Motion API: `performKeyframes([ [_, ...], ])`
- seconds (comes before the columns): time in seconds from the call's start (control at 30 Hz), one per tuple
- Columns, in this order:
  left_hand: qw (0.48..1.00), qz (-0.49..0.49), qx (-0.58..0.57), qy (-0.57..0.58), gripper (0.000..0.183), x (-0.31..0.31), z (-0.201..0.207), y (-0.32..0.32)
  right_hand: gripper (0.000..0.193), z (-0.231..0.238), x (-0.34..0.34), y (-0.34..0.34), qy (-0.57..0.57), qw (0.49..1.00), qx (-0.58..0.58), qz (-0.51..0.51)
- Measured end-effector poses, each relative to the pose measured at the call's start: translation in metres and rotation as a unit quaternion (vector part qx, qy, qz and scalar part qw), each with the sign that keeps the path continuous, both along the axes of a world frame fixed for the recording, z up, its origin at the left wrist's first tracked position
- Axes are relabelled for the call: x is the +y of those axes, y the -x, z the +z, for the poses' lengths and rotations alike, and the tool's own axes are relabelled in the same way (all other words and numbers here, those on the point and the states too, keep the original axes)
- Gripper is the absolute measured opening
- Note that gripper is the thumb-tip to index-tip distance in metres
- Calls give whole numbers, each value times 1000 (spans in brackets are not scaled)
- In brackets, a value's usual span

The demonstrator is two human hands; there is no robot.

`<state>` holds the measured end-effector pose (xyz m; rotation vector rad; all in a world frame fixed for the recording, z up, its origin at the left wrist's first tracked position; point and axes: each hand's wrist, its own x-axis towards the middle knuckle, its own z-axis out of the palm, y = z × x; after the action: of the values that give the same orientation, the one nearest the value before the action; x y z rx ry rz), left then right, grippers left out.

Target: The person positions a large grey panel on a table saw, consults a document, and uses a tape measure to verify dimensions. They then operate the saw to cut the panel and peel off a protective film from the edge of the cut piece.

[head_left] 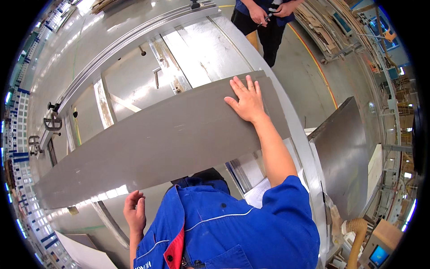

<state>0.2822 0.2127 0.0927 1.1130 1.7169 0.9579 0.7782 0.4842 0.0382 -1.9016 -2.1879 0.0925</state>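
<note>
A long grey-brown panel [170, 134] lies across a metal frame table [224, 49] in front of me. My right hand [246, 101] rests palm down near the panel's right end, fingers spread flat on its surface. Beside the panel's near edge, toward its left part, is my left hand [135, 211]. Its fingers are loosely bent with the thumb a little apart, and I see nothing held in them. The panel's right end shows a second layer [275, 107] with a slightly offset edge.
Across the table stands a person in dark blue [264, 15], both hands around a small object. Clamps [53, 123] sit on the frame's left rail. At right are a dark sheet [342, 152], a tan hose [356, 237] and a screen [378, 255]. Stacked boards [320, 29] lie far right.
</note>
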Motion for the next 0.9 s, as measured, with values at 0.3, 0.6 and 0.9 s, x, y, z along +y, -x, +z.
performKeyframes([
  [0.3,999,37,23,-13,35,10,2,-39,99,-9,35,-48,-34,987,67,-144],
  [0.6,907,-266,282,-166,45,174,22,-166,55,-26,55,-66,-60,965,171,-191],
  [0.9,872,-369,311,-79,47,356,-19,-336,38,-34,60,-68,-102,954,210,-190],
])
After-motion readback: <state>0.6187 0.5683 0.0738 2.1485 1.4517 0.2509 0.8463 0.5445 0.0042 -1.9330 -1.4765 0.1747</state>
